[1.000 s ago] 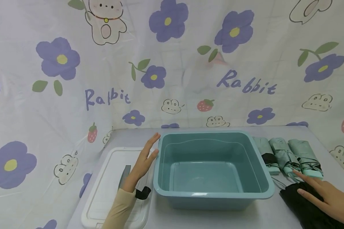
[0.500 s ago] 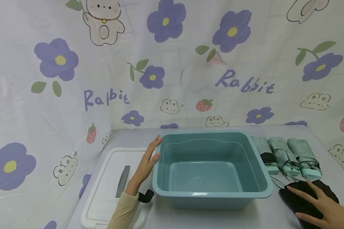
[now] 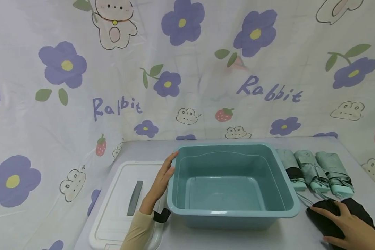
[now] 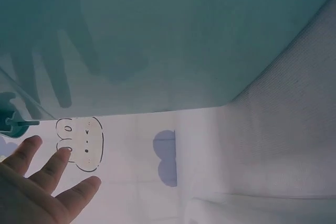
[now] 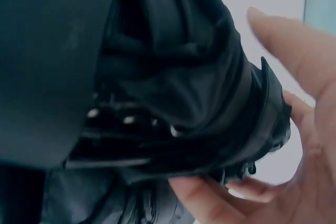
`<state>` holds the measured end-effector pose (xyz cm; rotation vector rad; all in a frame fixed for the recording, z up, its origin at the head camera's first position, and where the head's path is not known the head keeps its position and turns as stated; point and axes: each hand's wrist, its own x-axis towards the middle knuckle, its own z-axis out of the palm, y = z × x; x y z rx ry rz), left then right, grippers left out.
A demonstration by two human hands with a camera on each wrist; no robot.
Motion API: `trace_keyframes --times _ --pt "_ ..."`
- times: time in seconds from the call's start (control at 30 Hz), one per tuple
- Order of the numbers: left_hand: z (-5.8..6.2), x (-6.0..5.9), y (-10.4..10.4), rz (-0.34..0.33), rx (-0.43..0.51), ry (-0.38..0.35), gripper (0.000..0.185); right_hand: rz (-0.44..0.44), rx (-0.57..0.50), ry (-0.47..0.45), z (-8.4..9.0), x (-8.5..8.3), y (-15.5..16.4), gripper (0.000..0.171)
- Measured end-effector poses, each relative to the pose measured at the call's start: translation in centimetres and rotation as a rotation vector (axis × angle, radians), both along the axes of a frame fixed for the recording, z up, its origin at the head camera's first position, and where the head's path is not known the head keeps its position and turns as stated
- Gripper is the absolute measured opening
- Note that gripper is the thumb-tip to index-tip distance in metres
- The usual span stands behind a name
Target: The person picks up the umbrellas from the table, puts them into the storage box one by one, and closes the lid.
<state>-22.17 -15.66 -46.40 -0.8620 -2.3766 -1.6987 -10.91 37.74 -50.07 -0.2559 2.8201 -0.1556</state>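
Observation:
A light blue plastic tub (image 3: pixel 234 212) stands in the middle of the table. Along its left rim lies my left hand (image 3: pixel 159 182), fingers extended and fingertips at the rim; the left wrist view shows several of these fingers (image 4: pixel 52 169) beside the tub's wall (image 4: pixel 157 40). At the lower right, my right hand (image 3: pixel 351 227) curls over a loosely bundled black umbrella (image 3: pixel 323 222). Seen from the right wrist, the umbrella's dark folds (image 5: pixel 189 77) and small rib tips are close up, with the fingers reaching behind it and the thumb apart on the right. The palm hides part of it.
Three rolled mint-green umbrellas (image 3: pixel 310 170) with cords lie side by side right of the tub. A white lid (image 3: pixel 115 205) with a grey strip rests flat on the left. Behind the table hangs a flowered curtain (image 3: pixel 203 80).
My right hand has moved left over the black umbrella and curled its fingers round it. My left hand has shifted right and come against the tub's rim. The tub stays in place.

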Motion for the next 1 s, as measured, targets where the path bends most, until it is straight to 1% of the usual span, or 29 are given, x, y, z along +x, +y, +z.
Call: trace_keyframes --times 0.17,0.33,0.43,0.57,0.67,0.83,0.9,1.0 --pt "-0.3 -0.1 0.1 -0.013 0.014 -0.021 0.048 -0.059 -0.002 -0.034 -0.7 -0.5 -0.2 0.084" --pt "-0.5 -0.1 0.0 -0.007 0.024 -0.039 0.048 -0.094 -0.043 -0.055 -0.7 -0.7 -0.2 0.081" --pt "-0.5 0.0 0.2 0.002 0.032 -0.04 0.048 -0.112 -0.069 -0.076 -0.5 -0.8 -0.2 0.082" --pt "-0.4 0.0 0.3 0.01 0.043 -0.034 0.048 -0.129 -0.095 -0.079 -0.3 -0.9 -0.4 0.085" --pt "-0.4 0.0 0.4 0.009 0.057 -0.039 0.048 -0.124 -0.134 -0.063 0.1 -0.8 -0.7 0.086" --pt "-0.4 0.0 0.4 0.009 0.068 -0.039 0.048 -0.091 -0.194 -0.017 1.7 -0.6 -1.3 0.086" --pt "-0.3 0.0 0.4 0.013 0.06 -0.02 0.047 -0.072 -0.194 0.014 2.2 -0.6 -1.5 0.087" --pt "-0.2 0.0 0.3 0.014 0.042 0.031 0.046 -0.052 -0.195 0.058 2.6 -0.7 -1.6 0.087"
